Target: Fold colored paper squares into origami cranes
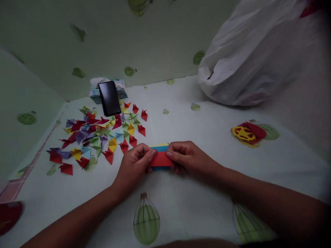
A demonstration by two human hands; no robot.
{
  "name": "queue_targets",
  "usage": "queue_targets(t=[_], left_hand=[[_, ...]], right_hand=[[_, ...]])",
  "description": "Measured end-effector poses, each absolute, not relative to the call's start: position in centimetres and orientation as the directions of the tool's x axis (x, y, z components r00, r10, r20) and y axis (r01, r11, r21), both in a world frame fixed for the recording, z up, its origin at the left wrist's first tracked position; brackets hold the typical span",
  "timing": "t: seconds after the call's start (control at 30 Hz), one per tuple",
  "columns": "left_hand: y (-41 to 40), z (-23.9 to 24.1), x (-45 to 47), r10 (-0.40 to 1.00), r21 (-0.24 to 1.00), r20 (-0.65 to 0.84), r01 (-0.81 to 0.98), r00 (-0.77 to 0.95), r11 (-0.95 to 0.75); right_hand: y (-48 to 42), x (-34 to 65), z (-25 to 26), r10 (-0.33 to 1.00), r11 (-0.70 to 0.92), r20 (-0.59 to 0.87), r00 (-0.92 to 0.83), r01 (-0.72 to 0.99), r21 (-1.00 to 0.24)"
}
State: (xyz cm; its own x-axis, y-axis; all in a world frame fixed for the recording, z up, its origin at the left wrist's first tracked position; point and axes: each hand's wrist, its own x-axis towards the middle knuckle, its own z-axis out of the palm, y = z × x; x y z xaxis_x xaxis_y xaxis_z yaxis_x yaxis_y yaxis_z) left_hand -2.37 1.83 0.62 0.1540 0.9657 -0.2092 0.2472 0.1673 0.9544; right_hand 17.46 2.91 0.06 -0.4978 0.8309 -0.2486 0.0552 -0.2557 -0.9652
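Between both hands is a small stack of coloured paper, a red piece on top, with blue and yellow edges showing behind it. My left hand pinches its left side, thumb on the red face. On the right side, my right hand grips it the same way, fingers curled behind. Just left of my left hand spread many small folded paper pieces in red, yellow, green, purple and blue. The fingertips behind the stack are mostly hidden.
A black phone leans on a tissue box behind the folded pieces. A large white plastic bag stands at the back right. Red and yellow cut-outs lie on the right. A dark red object is at the left edge.
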Motion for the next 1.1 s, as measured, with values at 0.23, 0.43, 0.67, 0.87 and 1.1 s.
queue_targets(t=[0.23, 0.43, 0.67, 0.87, 1.1], left_hand=[[2.0, 0.9, -2.5, 0.936, 0.946, -0.236, 0.281, 0.260, 0.160], [1.9, 0.5, -2.4, 0.937, 0.947, -0.268, 0.241, 0.222, 0.214], [1.8, 0.9, -2.2, 0.945, 0.954, -0.222, 0.254, 0.241, 0.159], [1.2, 0.3, -2.0, 0.945, 0.957, -0.198, 0.259, 0.262, 0.129], [1.0, 0.5, -1.7, 0.896, 0.955, -0.273, 0.212, 0.351, 0.208]], right_hand=[[3.1, 17.7, 0.0, 0.844, -0.221, -0.211, -0.493, 0.038, -0.974], [3.1, 17.5, -0.2, 0.813, -0.277, -0.257, -0.523, 0.042, -0.960], [2.9, 17.4, -0.1, 0.836, -0.251, -0.248, -0.489, 0.061, -0.966], [2.7, 17.1, -0.4, 0.835, -0.262, -0.237, -0.497, 0.021, -0.965], [2.7, 17.4, 0.2, 0.851, -0.179, -0.219, -0.477, 0.129, -0.975]])
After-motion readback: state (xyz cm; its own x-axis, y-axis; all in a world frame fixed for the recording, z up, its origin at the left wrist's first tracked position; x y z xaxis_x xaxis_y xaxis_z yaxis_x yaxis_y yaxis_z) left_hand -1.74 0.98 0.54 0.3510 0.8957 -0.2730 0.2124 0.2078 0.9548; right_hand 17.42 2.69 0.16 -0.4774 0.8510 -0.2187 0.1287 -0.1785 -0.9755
